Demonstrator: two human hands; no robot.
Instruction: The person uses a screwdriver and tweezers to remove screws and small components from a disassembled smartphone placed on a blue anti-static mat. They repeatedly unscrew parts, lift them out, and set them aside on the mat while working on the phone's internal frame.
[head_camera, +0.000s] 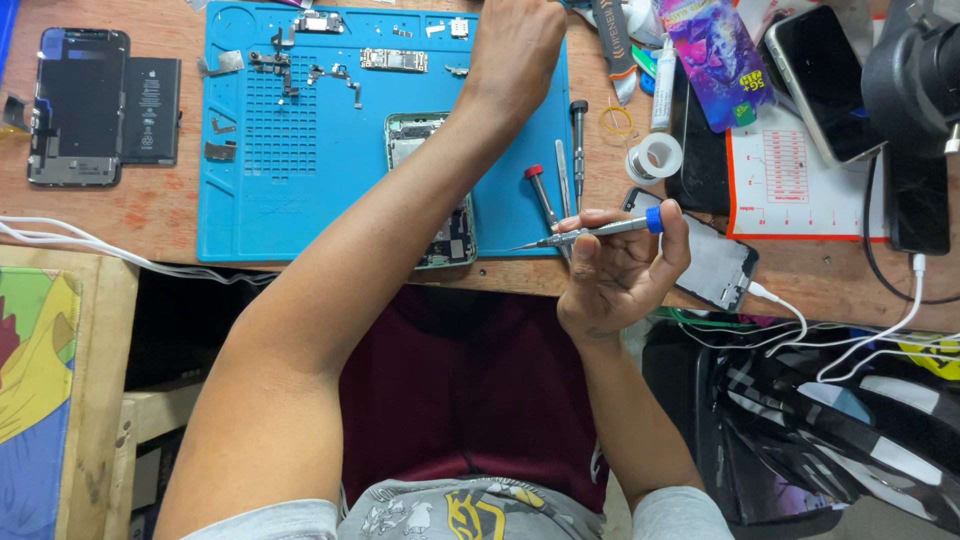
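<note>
The scene was lit brightly and evenly from above, and only short, soft shadows were cast beside the tools on the blue mat (250, 200). Mild glare was seen on the dark phone screen (820, 75) at 2 o'clock. The space under the bench, from 7 to 8 o'clock, was left in deep shadow. The centre was kept sharp, while the black device (915, 70) at 2 o'clock was rendered out of focus. Slight bending of lines was noticed at the edges.

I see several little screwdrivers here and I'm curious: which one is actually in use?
The blue-capped screwdriver, gripped in the right hand at the mat's near edge. The red-capped one and the black-capped one just lie on the blue mat, untouched.
</note>
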